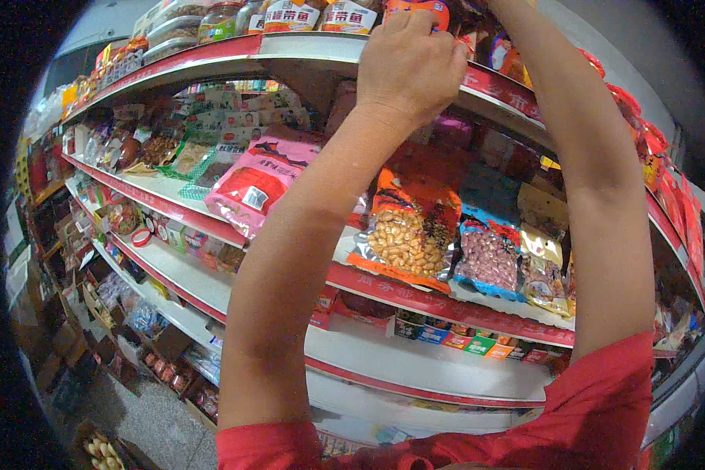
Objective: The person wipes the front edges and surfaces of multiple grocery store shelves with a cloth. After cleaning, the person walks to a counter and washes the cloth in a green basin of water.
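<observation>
Both my arms reach up in red sleeves to the top shelf of a store rack. My left hand [411,67] is at the shelf's edge, its curled fingers on an orange and purple food package [420,10]. My right hand is out of view past the top edge; only the forearm shows. White packages [291,16] with red writing stand left of my left hand. Below, between my arms, lie a clear-fronted orange bag of nuts [408,241], a blue-edged bag of pinkish nuts [489,258] and a cream bag [543,270].
The top shelf's red and white edge [311,47] runs across. Jars [218,22] and stacked clear tubs [173,29] stand at its left. A pink bag [261,176] lies on the shelf below. Small boxes [479,343] line a lower shelf. Red packages [684,205] hang at right.
</observation>
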Available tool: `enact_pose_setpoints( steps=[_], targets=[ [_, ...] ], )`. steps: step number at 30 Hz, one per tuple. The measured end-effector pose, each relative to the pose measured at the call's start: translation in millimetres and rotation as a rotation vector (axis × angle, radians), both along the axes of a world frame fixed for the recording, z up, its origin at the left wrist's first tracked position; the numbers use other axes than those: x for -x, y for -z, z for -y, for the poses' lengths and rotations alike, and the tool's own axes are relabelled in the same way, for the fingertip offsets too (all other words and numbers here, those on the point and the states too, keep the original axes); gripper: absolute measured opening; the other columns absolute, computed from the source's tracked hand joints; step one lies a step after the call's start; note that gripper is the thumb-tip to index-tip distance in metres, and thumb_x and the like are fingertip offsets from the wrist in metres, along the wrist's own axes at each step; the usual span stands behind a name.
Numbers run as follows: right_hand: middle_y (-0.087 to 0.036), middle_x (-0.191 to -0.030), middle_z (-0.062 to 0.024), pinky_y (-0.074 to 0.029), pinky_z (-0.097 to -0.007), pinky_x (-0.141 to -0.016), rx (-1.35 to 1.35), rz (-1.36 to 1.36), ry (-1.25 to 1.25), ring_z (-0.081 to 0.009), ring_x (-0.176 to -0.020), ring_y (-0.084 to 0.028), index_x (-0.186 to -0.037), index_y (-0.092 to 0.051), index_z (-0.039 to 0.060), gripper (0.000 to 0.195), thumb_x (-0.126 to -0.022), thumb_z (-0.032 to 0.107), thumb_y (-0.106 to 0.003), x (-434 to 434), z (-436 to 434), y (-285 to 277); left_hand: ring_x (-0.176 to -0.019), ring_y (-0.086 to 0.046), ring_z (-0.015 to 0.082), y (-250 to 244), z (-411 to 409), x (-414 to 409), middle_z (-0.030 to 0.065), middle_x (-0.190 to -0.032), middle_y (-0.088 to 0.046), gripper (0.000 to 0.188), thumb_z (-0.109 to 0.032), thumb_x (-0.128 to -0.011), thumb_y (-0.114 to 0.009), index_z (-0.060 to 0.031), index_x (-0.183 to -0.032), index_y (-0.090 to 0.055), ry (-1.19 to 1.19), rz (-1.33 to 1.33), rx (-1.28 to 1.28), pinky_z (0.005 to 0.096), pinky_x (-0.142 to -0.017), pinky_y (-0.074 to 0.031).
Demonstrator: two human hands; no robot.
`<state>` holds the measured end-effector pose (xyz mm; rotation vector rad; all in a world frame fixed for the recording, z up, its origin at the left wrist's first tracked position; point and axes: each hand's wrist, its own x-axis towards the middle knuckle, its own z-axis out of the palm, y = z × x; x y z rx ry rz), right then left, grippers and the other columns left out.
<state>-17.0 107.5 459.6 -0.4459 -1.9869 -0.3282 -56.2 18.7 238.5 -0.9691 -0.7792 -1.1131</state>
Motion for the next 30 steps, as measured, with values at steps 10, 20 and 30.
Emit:
enact_pose_setpoints(
  steps=[10, 20, 30],
  targets=[
    [-0.068, -0.111, -0.0157, -0.050, -0.0384, -0.084, -0.212, 0.471, -0.224, -0.0262, -0.098, -0.065, -0.118, -0.064, 0.0039, 0.043, -0.088, 0.035, -0.062, -6.5, 12.0, 10.2, -0.089, -0.061, 0.0297, 1.9, -1.5, 0.5, 0.0124, -0.087, -0.065, 0.026, -0.030, -0.084, -0.062, -0.0078, -0.076, -0.073, 0.063, -0.010, 0.002, 0.0422, -0.081, -0.049],
    [-0.070, -0.101, -0.0197, -0.052, -0.0387, -0.077, -0.421, 0.195, -0.079, -0.0332, -0.087, -0.067, -0.107, -0.070, 0.0062, 0.031, -0.077, 0.016, -0.070, -4.4, 36.0, 38.0, -0.095, -0.056, 0.0347, 2.6, 13.8, -0.2, 0.0188, -0.100, -0.060, 0.022, -0.018, -0.087, -0.059, 0.0015, -0.079, -0.065, 0.044, -0.070, 0.110, 0.0446, -0.085, -0.046],
    [-0.070, -0.090, -0.0090, -0.053, -0.0315, -0.074, -0.017, 0.345, -0.730, -0.0200, -0.080, -0.064, -0.106, -0.070, 0.0040, 0.026, -0.086, 0.020, -0.070, -62.1, 61.9, 75.5, -0.088, -0.058, 0.0340, 2.1, 2.6, 1.9, 0.0145, -0.083, -0.061, 0.026, -0.025, -0.091, -0.053, -0.0059, -0.082, -0.068, -0.200, 0.060, 0.174, 0.0469, -0.077, -0.047]
  ],
)
